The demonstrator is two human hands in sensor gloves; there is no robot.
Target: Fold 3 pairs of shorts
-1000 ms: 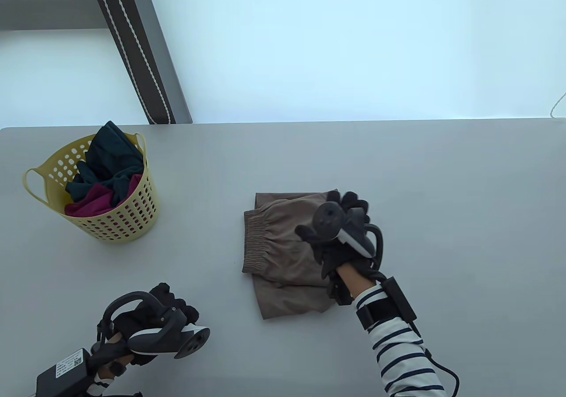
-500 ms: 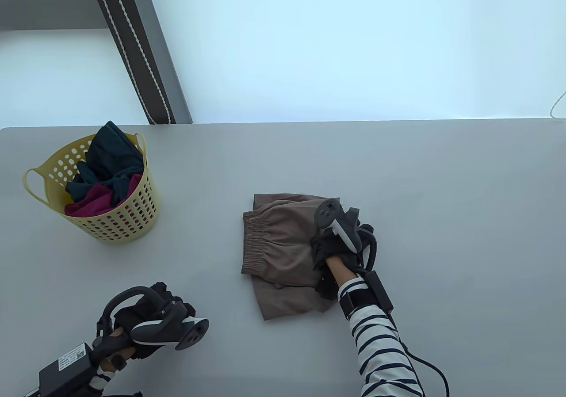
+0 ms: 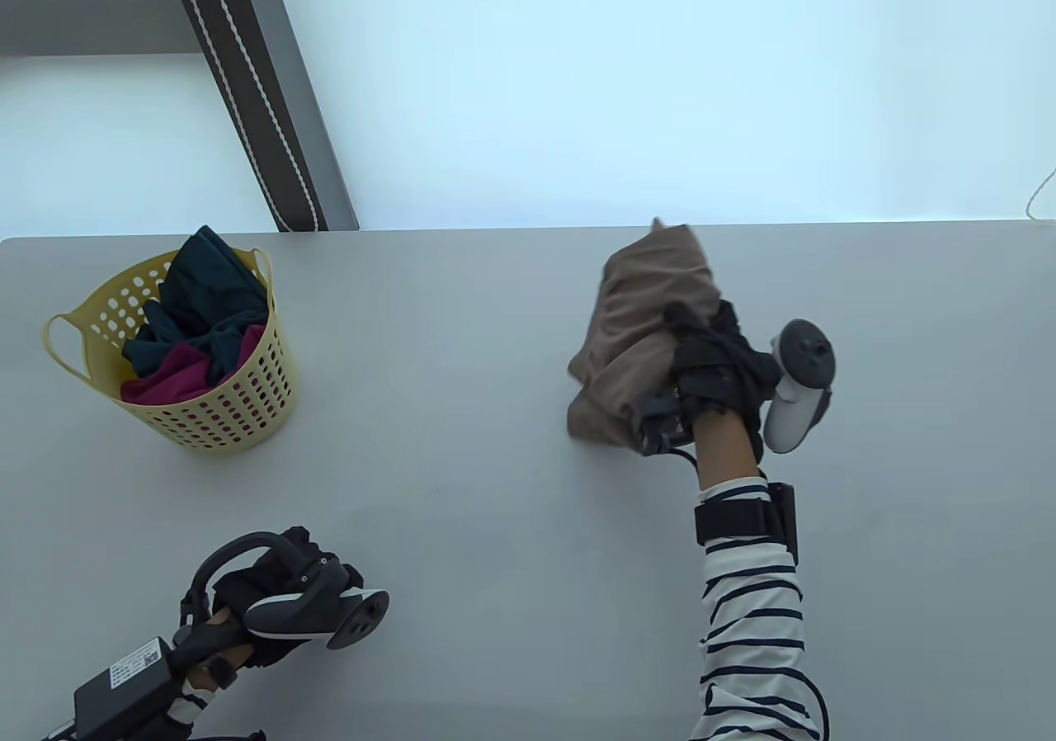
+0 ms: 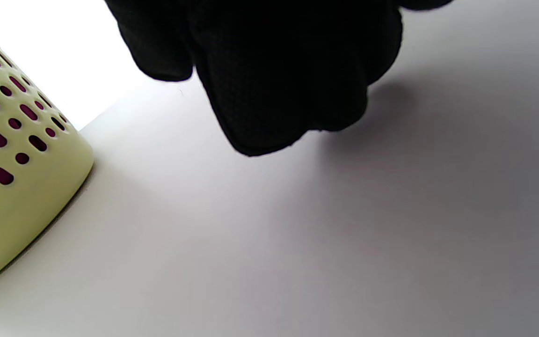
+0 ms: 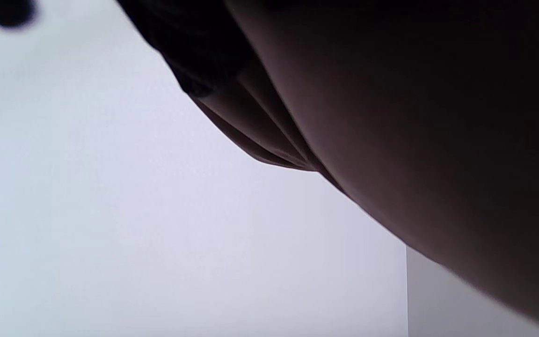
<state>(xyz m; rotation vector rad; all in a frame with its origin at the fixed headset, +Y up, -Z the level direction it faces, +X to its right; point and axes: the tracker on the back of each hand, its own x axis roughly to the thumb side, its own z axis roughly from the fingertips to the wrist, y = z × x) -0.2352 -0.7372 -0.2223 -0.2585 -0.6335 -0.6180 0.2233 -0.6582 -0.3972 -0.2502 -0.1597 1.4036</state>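
My right grip (image 3: 716, 365) holds the folded tan shorts (image 3: 639, 320) bunched, right of centre in the frame; my left grip (image 3: 285, 588), lower left, holds nothing.
I would set the limp matte bundle flat so its layers stay stacked; two crumpled pairs wait in the perforated yellow basket (image 3: 239, 427) on the smooth grey surface (image 3: 462, 477).

Tan shorts (image 3: 639, 320), folded into a thick bundle, upper right of centre in the table view, near the table's far edge, layered folds visible from below in the right wrist view. Dark teal shorts (image 3: 202, 295) and magenta shorts (image 3: 173, 378), both crumpled, unfolded, heaped together at left, teal piled above magenta and poking up highest.
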